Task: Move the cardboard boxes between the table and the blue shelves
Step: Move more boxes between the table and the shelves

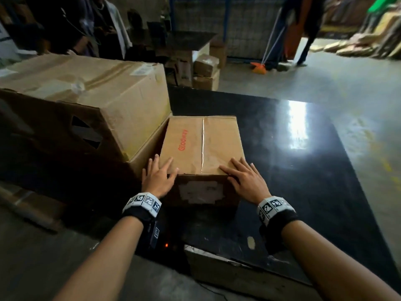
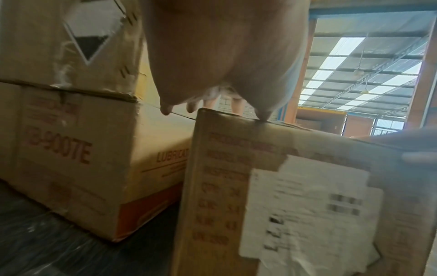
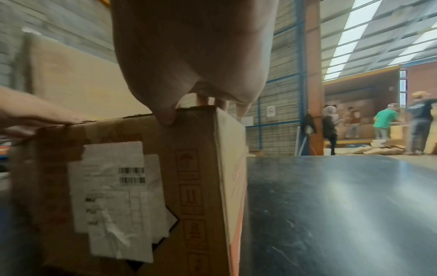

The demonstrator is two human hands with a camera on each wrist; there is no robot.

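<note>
1. Head view shows the small cardboard box (image 1: 201,146), printed in red and taped along its top seam, lying on the black table (image 1: 303,170) at the centre of the frame.
2. Left hand (image 1: 159,177) rests on the box's near left corner at 7 o'clock, fingers straight and spread over the top edge, clamped on nothing.
3. Right hand (image 1: 246,179) lies flat on the near right corner at 5 o'clock, fingers likewise apart; the right wrist view shows its thumb (image 3: 165,114) hooked over the top edge.
4. Two larger stacked boxes (image 1: 86,101) stand just beside it at 10 o'clock, the lower one touching or nearly touching its left side.
5. Judging by this, the step in hand is taking hold of the box, or letting go of it; a lift would call for both hands sliding down the sides to grip firmly.
</note>
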